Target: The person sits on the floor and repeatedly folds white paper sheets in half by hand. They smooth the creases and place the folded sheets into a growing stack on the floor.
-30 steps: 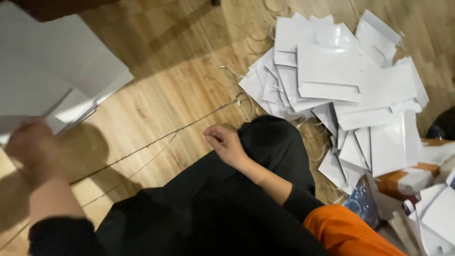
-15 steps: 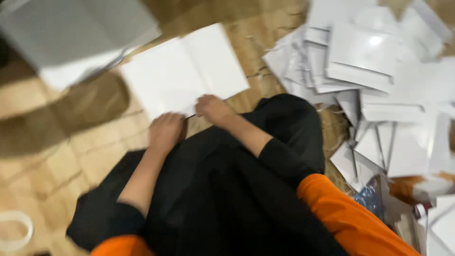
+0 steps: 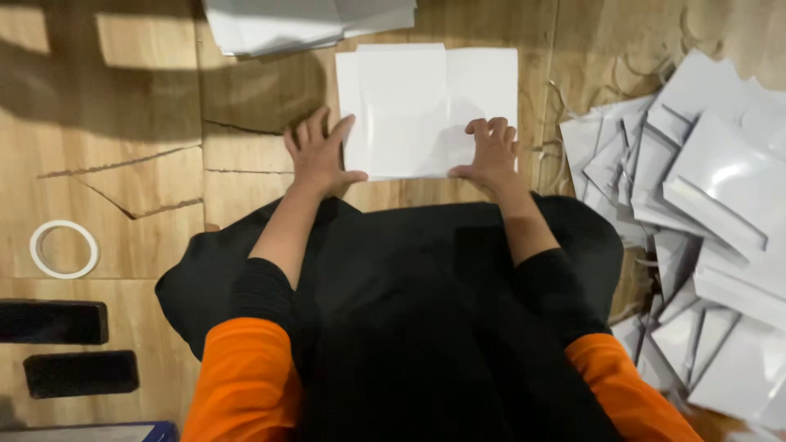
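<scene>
A flat white card sheet (image 3: 426, 106) with fold lines lies on the wooden floor in front of my knees. My left hand (image 3: 321, 155) rests at its left edge, fingers spread and thumb on the sheet's lower corner. At the sheet's lower right part sits my right hand (image 3: 491, 151), pressing down with curled fingers. Both hands touch the sheet; neither lifts it. My black-clad lap fills the lower middle.
A stack of white sheets (image 3: 303, 24) lies at the top, just beyond the card. A big heap of folded white boxes (image 3: 704, 205) covers the right side. A tape ring (image 3: 64, 248) and two black rectangular things (image 3: 53, 322) lie at left.
My view has swung left and down. The white sheet came from the left stack to the floor before my knees, and both hands now rest on it.
</scene>
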